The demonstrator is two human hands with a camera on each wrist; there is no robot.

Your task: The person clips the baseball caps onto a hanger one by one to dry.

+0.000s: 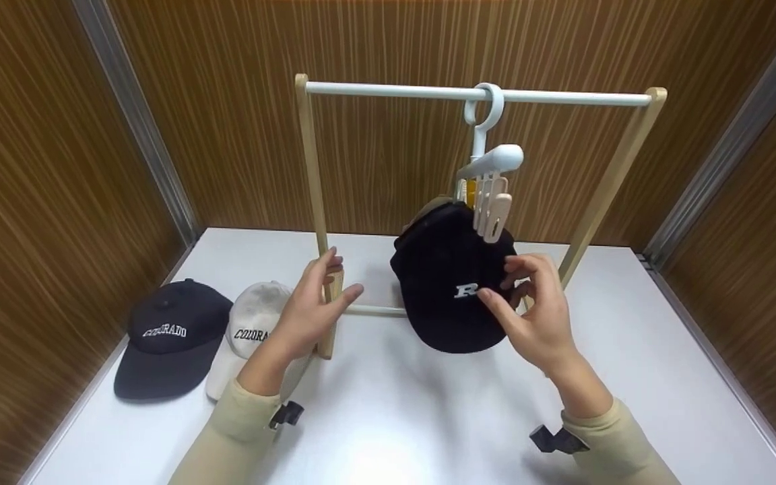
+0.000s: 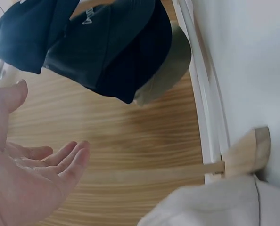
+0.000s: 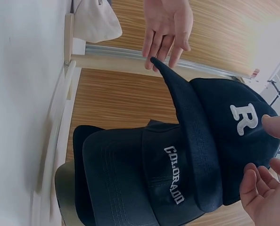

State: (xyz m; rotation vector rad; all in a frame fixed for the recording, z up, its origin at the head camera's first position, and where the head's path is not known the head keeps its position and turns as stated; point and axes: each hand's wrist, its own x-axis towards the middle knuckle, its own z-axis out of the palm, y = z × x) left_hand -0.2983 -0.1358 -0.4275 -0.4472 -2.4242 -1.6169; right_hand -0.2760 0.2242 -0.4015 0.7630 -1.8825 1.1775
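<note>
A black cap (image 1: 442,269) with a white letter R hangs by a pale pink clip (image 1: 498,219) from a white hanger (image 1: 489,162). My right hand (image 1: 539,313) is at the cap's right side, thumb tip by the R and fingers loosely bent at the crown's edge. In the right wrist view, a dark COLORADO cap (image 3: 126,174) and further caps hang behind the R cap (image 3: 243,136). My left hand (image 1: 314,303) holds nothing; its fingers are spread left of the hanging caps, beside the rack's left leg (image 1: 314,168).
The hanger hooks over the white rod (image 1: 388,90) of a wooden-legged rack. A dark COLORADO cap (image 1: 176,337) and a white COLORADO cap (image 1: 250,316) lie on the white table (image 1: 374,431) at left, the white one partly behind my left arm. Wood-grain panels (image 1: 226,101) enclose the table.
</note>
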